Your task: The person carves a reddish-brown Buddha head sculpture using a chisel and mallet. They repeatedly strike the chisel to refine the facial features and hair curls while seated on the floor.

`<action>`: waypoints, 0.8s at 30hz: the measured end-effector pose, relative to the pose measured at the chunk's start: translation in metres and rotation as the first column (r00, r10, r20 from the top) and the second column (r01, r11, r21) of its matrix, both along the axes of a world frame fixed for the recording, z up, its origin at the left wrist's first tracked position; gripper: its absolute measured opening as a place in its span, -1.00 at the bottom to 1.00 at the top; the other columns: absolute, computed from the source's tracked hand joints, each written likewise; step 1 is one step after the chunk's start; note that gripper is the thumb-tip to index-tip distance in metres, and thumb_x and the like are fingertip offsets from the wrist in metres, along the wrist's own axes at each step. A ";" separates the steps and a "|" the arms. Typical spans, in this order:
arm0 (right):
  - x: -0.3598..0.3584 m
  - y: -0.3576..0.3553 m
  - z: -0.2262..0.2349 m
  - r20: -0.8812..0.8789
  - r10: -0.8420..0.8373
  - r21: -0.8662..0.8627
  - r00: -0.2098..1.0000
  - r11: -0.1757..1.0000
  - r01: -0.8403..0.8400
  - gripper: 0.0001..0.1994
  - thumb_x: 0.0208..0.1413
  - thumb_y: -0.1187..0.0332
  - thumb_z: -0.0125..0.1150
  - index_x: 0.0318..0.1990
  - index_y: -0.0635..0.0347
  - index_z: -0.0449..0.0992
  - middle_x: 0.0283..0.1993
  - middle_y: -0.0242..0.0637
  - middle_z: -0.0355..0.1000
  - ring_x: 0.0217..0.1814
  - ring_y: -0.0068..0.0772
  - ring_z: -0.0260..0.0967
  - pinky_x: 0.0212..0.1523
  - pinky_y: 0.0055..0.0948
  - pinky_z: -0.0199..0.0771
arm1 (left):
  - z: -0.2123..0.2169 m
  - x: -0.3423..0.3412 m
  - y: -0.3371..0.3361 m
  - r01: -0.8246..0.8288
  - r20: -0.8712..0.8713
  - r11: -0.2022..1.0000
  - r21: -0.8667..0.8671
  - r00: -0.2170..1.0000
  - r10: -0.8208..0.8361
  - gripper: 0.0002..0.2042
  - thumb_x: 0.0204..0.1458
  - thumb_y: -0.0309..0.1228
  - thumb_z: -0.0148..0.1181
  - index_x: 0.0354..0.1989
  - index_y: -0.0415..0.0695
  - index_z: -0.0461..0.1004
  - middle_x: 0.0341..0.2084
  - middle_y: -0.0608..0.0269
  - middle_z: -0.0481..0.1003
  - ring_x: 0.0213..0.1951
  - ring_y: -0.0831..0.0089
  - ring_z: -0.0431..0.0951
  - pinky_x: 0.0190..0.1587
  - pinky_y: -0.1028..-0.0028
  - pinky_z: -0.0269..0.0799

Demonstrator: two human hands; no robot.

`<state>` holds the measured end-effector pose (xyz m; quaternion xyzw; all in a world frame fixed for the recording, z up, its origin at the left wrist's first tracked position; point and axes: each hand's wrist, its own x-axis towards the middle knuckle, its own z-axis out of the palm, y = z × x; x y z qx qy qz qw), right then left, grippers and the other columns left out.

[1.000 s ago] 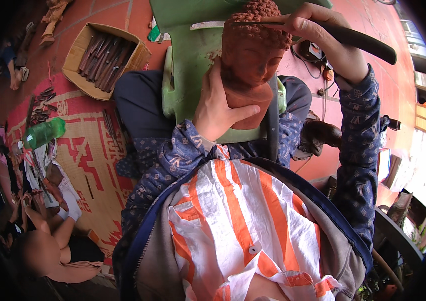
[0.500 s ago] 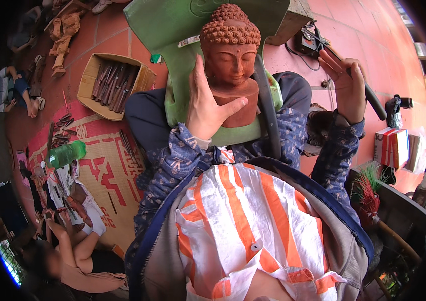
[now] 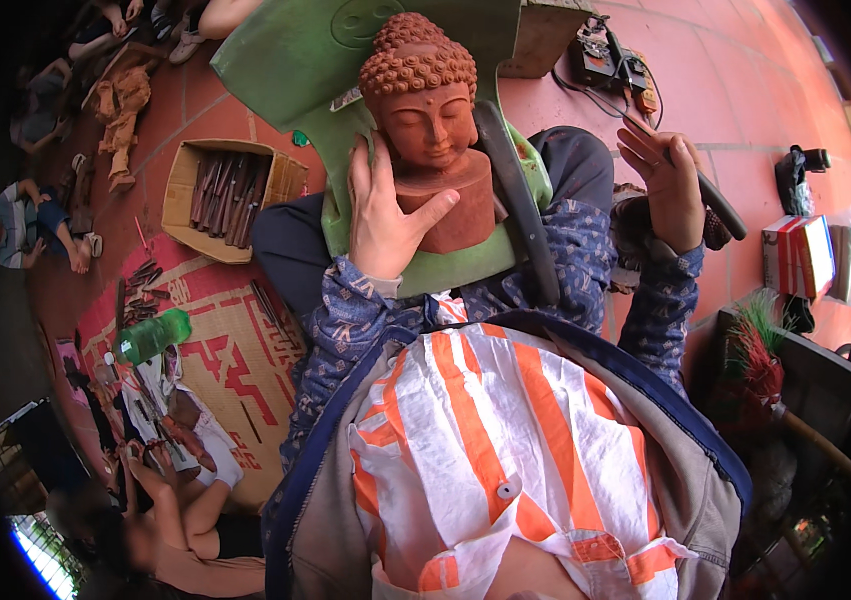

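Observation:
A reddish-brown carved wooden Buddha bust (image 3: 435,120), with curled hair and closed eyes, stands in front of me on a green plastic chair (image 3: 275,50). My left hand (image 3: 385,220) lies along the bust's left side, fingers stretched and thumb spread across its lower block; whether it presses on the wood is unclear. Off to the right, my right hand (image 3: 673,195) is raised, its upper fingers loosely spread. A long dark rod-shaped tool (image 3: 722,208) is held between its thumb and palm, slanting down to the right; its working end is hard to make out.
Left of me are a cardboard box (image 3: 180,205) of wooden-handled tools, a patterned mat (image 3: 220,375) and a green bottle (image 3: 155,335). Other people sit at the far left and lower left. A dark electrical device (image 3: 600,60) with cords lies beyond my right hand; a red-bristled brush (image 3: 760,375) stands right.
The view has shifted slightly, so the bust and chair appear further left. My right hand keeps the tool, slightly lower and turned. The left hand stays beside the bust, its fingers a little more spread.

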<state>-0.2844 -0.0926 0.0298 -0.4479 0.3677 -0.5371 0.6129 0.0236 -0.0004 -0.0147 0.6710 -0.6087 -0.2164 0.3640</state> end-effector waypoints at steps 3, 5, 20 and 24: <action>0.015 0.005 0.006 -0.020 0.010 0.021 1.000 1.000 -0.010 -0.76 0.20 0.34 -0.07 -0.25 0.40 0.40 -0.22 0.03 0.46 -0.08 -0.06 0.46 0.05 -0.16 0.41 | 0.000 0.006 0.010 -0.015 0.004 1.000 -0.006 1.000 0.015 -0.08 -0.20 -0.07 0.38 0.29 -0.18 0.01 0.18 -0.29 0.03 0.21 -0.13 0.09 0.20 0.14 0.12; 0.016 0.009 0.006 -0.097 0.130 0.014 0.987 0.991 -0.129 -0.79 0.16 0.38 -0.03 -0.32 0.41 0.40 -0.29 -0.03 0.46 -0.14 -0.13 0.48 0.02 -0.19 0.44 | 0.005 0.009 0.017 -0.051 -0.068 0.998 -0.041 0.997 0.049 -0.20 -0.17 -0.14 0.38 0.23 -0.20 0.13 0.15 -0.20 0.11 0.17 -0.03 0.19 0.16 0.20 0.19; 0.089 0.036 0.033 -0.452 0.727 0.058 0.517 0.603 -0.796 -0.80 -0.08 0.34 0.36 -0.40 0.27 0.51 -0.49 -0.37 0.48 -0.46 -0.61 0.41 -0.44 -0.58 0.37 | 0.051 -0.006 0.038 0.554 -0.323 0.832 -0.030 0.783 -0.532 -0.89 -0.12 -0.66 0.16 -0.37 -0.31 0.47 -0.52 0.15 0.40 -0.48 0.29 0.40 -0.40 0.45 0.29; 0.089 0.028 0.037 -0.435 0.669 -0.025 0.602 0.660 -0.751 -0.73 -0.09 0.34 0.40 -0.28 0.28 0.50 -0.38 -0.38 0.48 -0.37 -0.60 0.41 -0.34 -0.59 0.39 | 0.050 0.024 0.052 0.410 -0.465 0.912 0.013 0.810 -0.357 -0.96 -0.03 -0.61 0.15 -0.42 -0.30 0.42 -0.51 0.21 0.41 -0.44 0.46 0.43 -0.35 0.54 0.32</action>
